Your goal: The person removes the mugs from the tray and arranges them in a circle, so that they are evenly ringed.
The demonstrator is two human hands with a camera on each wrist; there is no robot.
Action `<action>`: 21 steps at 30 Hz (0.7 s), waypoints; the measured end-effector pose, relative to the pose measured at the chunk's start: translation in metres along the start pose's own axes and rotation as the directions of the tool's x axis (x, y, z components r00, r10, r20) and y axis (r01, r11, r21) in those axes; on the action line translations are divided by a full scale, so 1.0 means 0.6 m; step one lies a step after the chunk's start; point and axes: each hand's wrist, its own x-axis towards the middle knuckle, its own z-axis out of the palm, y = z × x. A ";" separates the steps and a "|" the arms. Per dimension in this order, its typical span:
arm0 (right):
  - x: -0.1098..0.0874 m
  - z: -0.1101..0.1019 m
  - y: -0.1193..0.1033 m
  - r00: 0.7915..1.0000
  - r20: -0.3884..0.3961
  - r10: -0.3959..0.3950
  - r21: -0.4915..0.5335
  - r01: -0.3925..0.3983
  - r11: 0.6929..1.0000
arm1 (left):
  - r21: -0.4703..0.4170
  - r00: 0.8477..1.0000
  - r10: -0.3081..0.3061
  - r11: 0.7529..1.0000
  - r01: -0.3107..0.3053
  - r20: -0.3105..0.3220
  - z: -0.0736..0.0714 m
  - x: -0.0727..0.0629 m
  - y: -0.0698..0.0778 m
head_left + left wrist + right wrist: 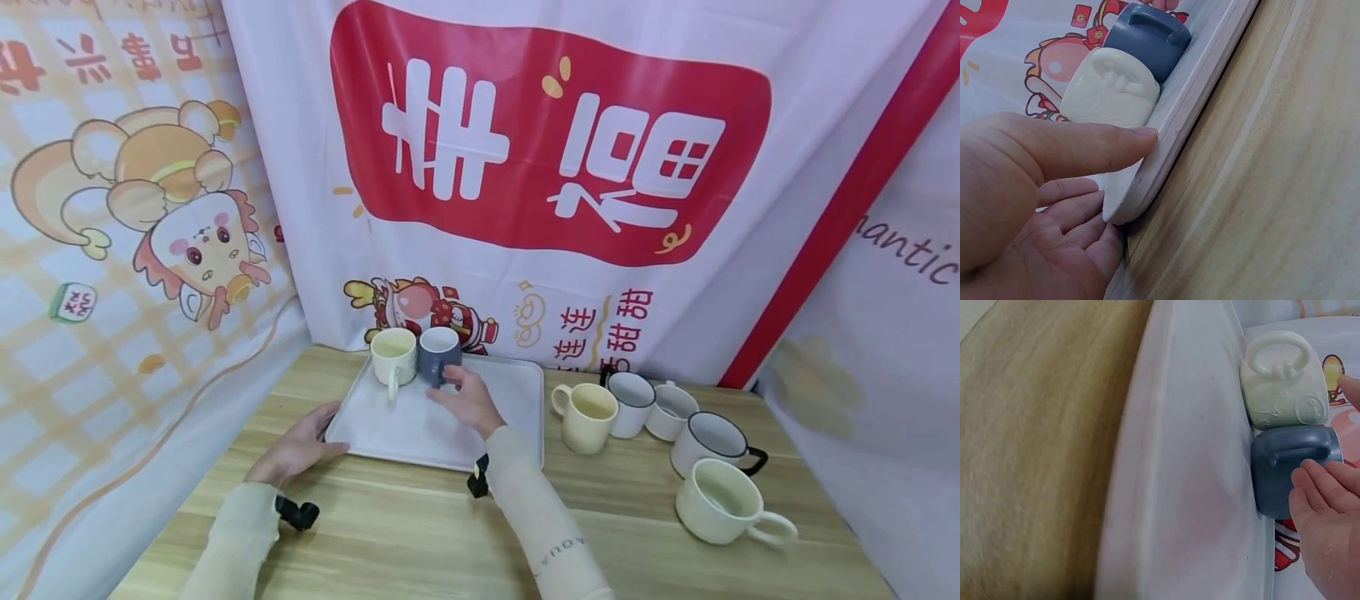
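Left hand (302,442): grasping tray (412,427) corner, thumb on rim | right hand (469,402): released, fingers extended at blue mug (432,358), contact unclear | blue mug: centre of head frame, on tray beside cream mug (392,360) | wood-grain table (390,533); printed cloth (690,308) behind | tray shallow, smooth; cream mug embossed

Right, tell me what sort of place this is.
Probably a makeshift recording booth: printed fabric hangings stand close behind and beside a wood-grain tabletop, and a small black device sits at each wrist. Where the booth itself stands, I can't tell.
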 end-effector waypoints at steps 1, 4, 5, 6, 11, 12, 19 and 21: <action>0.002 0.006 0.001 1.000 -0.006 0.002 0.012 -0.002 1.000 | 0.002 1.000 0.003 1.000 -0.003 0.000 -0.001 0.000 0.000; 0.007 0.019 0.005 1.000 -0.018 0.015 0.059 -0.014 0.998 | 0.000 1.000 0.009 1.000 -0.009 0.000 -0.004 -0.001 -0.002; 0.008 0.023 0.005 1.000 -0.018 0.022 0.075 -0.021 0.997 | -0.002 1.000 0.010 1.000 -0.010 0.001 -0.005 -0.001 -0.003; 0.009 0.026 0.006 1.000 -0.016 0.026 0.092 -0.024 0.995 | -0.003 1.000 0.010 1.000 -0.010 0.002 -0.005 -0.001 -0.003; 0.013 0.031 0.010 0.999 -0.040 0.035 0.136 -0.030 0.990 | -0.011 1.000 0.002 1.000 -0.002 0.001 -0.003 0.001 -0.003; 0.014 0.032 0.010 0.997 -0.055 0.048 0.139 -0.040 0.990 | -0.007 1.000 -0.001 1.000 0.001 0.002 -0.003 0.001 -0.003; 0.000 0.018 -0.001 0.982 -0.125 0.141 0.099 -0.129 0.987 | -0.016 1.000 -0.018 1.000 0.018 0.005 -0.003 -0.003 0.001; -0.008 0.010 -0.003 0.985 -0.101 0.137 0.110 -0.125 0.986 | -0.016 1.000 -0.021 1.000 0.021 0.009 -0.003 -0.004 0.002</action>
